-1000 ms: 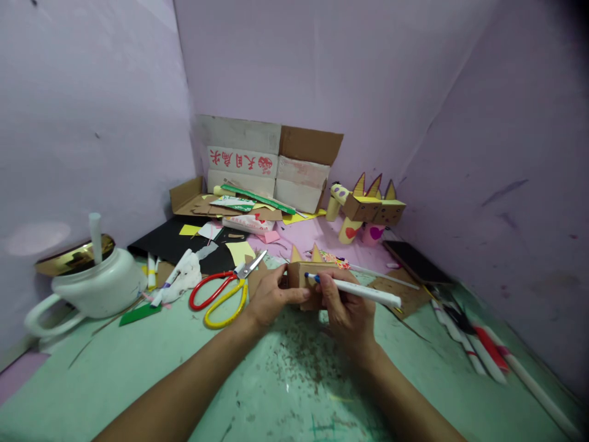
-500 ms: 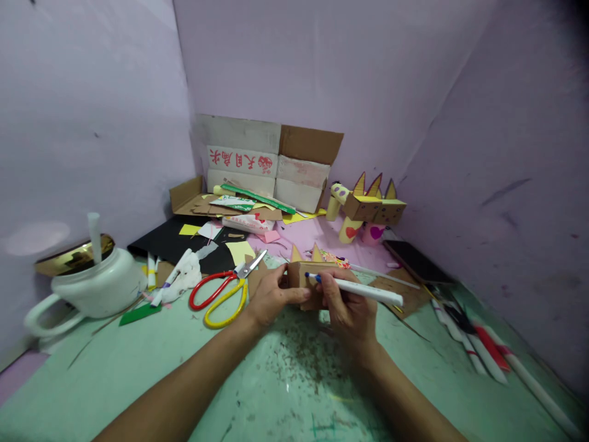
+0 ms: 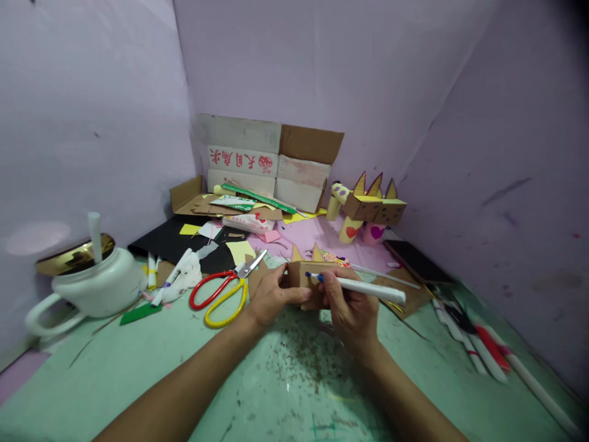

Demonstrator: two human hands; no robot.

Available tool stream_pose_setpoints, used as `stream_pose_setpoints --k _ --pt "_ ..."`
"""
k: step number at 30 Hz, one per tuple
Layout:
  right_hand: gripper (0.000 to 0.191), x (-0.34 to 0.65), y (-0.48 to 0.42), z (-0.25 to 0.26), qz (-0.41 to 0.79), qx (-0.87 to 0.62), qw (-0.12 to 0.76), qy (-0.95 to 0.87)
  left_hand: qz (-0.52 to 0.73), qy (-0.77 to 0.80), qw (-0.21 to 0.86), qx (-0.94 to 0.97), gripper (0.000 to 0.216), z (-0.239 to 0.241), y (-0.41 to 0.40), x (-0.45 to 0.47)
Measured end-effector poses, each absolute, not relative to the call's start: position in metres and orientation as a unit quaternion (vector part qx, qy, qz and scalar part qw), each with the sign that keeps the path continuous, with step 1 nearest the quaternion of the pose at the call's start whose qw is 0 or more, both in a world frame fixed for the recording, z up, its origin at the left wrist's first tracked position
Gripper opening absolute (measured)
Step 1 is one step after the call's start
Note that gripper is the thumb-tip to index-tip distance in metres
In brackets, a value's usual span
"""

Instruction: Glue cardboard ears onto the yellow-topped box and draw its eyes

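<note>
A person works at a green tabletop (image 3: 138, 380) hemmed in by lilac walls, seen from a head-worn camera: at far left stands a white mug (image 3: 87, 288) with a gold lid and a white straw, beside it white markers (image 3: 172, 279) and scraps of paper, then a pair of scissors (image 3: 221, 291) with one red and one yellow handle lying open-bladed on the table. At centre the left hand (image 3: 271, 298) is closed on the left end of a small cardboard box (image 3: 304, 276) topped with two pointed yellow ears, thumb lying across its near face; the box sits just above the table between both hands. The right hand (image 3: 350, 310) grips a white pen (image 3: 363, 287) with a blue tip, the tip touching the box's near face. Behind, an open carton (image 3: 271, 166) against the back wall carries red Chinese characters, too small to read with certainty, with a green strip and printed packets piled before it. To the right stands a finished cardboard animal (image 3: 368, 209) on paper-tube legs marked with hearts, then a dark flat slab (image 3: 416, 261), and more white and red markers (image 3: 478, 347) along the right wall
</note>
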State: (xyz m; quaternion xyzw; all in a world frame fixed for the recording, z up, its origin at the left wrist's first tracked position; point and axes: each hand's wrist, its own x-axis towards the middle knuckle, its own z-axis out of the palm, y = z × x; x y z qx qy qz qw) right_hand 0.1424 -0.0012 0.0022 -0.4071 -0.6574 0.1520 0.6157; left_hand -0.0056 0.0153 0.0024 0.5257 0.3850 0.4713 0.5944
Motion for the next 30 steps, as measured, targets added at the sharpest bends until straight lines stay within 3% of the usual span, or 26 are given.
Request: stream_pose_setpoints --k 23,30 --pt "0.011 0.1423 -0.0016 0.0009 0.162 -0.401 0.619 -0.656 0.474 0.382 0.599 0.521 0.049 0.0013 0.0143 -0.0053" --pt "0.015 0.1418 -0.0048 0.0031 0.172 -0.408 0.657 -0.611 0.475 0.374 0.604 0.52 0.05 0.0033 0.0146 -0.0039"
